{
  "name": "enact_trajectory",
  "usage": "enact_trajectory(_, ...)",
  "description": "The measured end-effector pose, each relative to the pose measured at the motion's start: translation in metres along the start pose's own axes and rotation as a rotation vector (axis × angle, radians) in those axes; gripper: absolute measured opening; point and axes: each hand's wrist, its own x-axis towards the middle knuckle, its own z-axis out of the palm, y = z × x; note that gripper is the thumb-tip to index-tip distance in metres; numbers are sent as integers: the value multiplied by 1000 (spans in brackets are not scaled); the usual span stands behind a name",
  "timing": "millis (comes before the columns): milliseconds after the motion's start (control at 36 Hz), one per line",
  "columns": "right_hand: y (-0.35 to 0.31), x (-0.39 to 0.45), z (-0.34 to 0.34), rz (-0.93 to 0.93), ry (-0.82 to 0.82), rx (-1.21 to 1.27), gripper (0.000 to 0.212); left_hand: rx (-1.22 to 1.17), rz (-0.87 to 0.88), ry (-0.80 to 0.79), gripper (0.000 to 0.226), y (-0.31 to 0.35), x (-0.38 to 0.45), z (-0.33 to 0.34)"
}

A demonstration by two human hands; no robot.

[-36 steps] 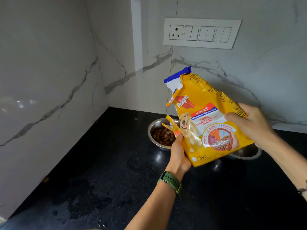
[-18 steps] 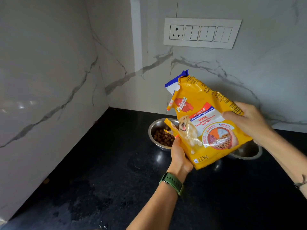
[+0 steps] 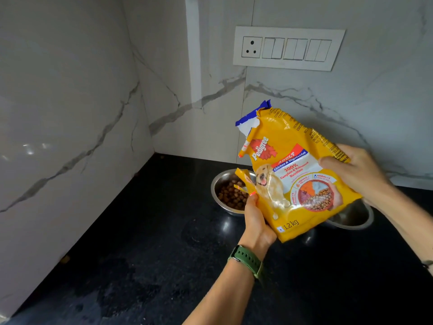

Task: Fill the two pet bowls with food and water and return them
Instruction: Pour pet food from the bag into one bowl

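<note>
Gripping the yellow food bag [image 3: 295, 174] with your left hand [image 3: 256, 219] and right hand [image 3: 351, 172], you hold it above the kibble-filled bowl [image 3: 222, 191] and second bowl [image 3: 353, 216].

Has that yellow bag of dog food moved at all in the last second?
Yes, slightly. The yellow food bag has sunk a little and drifted left: its torn blue top now sits farther below the switch panel than before, both hands gripping it.

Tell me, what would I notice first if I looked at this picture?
The bright yellow dog food bag, held up mid-picture by the left hand and the right hand. Behind it, on the black stone counter, a shiny steel bowl holds brown kibble.
</note>
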Motion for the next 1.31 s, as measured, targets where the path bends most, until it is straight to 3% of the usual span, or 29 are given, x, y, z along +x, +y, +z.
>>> enact_trajectory(444,-2,-4,1,-17,-2,-18,11,16,1,-18,46,-4,-7,1)
enact_trajectory(694,-10,-10,-4,-30,27,-3,19,4,30,-61,43,-6,-9,6)
enact_trajectory(1306,-3,-20,-5,-5,73,70,16,31,40,-81,46,-8,-2,3)
